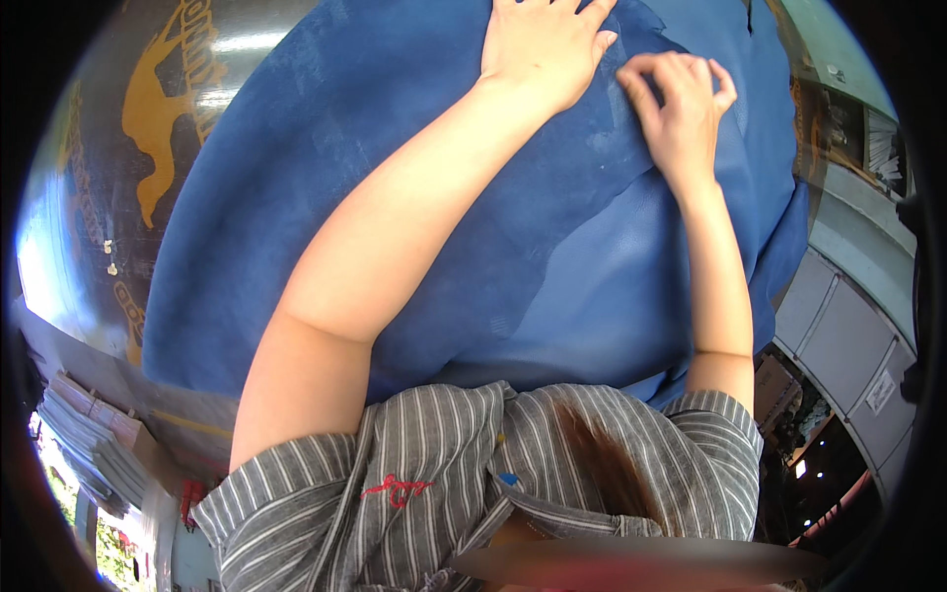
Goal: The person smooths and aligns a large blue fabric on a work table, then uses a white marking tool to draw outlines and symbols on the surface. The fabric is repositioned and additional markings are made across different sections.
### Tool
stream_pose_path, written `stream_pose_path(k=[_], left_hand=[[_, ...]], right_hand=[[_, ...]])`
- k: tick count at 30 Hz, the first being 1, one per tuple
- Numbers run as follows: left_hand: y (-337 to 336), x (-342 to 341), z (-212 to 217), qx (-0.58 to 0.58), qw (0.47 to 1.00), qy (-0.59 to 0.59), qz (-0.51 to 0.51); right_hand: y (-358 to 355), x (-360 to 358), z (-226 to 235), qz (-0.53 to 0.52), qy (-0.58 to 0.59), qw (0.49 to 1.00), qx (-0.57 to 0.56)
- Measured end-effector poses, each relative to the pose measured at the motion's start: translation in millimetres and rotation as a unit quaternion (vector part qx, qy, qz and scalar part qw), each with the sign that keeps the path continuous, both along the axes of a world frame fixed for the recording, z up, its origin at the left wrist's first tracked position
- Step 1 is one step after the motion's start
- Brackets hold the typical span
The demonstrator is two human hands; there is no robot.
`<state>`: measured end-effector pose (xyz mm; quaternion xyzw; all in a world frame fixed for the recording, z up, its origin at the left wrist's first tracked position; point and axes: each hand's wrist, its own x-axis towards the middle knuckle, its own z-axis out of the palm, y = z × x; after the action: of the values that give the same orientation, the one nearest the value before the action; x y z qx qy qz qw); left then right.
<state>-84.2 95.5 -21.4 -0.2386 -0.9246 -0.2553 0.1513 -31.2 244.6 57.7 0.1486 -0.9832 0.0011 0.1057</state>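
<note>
A large blue sheet of suede-like material [326, 178] lies spread over the table in front of me. Part of it overlaps a smoother blue layer [612, 296] on the right. My left hand [543, 44] rests flat on the suede sheet near its far end, fingers spread. Just to the right, my right hand [681, 109] has its fingers curled and pinches the edge of the upper sheet where the two layers meet. Both forearms reach across the blue material from my striped grey shirt [473, 483].
The dark tabletop [109, 197] with a gold animal figure on it shows at the left, beyond the sheet's edge. A stack of flat sheets [84, 429] sits at the lower left. Grey cabinet panels [848, 326] stand at the right.
</note>
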Motion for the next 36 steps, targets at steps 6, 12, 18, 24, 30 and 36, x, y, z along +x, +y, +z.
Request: stream_pose_path(k=[6, 12, 18, 24, 30, 36], left_hand=[[-1, -3, 1, 0.015, 1.000, 0.010, 0.000], [0, -4, 2, 0.016, 1.000, -0.013, 0.007], [0, -5, -1, -0.087, 0.996, 0.022, 0.018], [5, -5, 5, -0.082, 0.996, -0.009, 0.025], [6, -12, 6, -0.099, 0.994, -0.037, 0.021], [6, 0, 7, -0.147, 0.989, 0.002, -0.018]], right_hand=[[5, 0, -13, 0.094, -0.013, 0.995, -0.033], [-6, -20, 10, -0.199, -0.042, 0.979, -0.008], [0, 4, -12, -0.047, -0.021, 0.997, -0.058], [54, 41, -23, -0.264, 0.065, 0.939, -0.211], [6, 158, -39, -0.280, 0.163, 0.874, -0.361], [-25, 167, -46, -0.206, -0.011, 0.968, -0.145]])
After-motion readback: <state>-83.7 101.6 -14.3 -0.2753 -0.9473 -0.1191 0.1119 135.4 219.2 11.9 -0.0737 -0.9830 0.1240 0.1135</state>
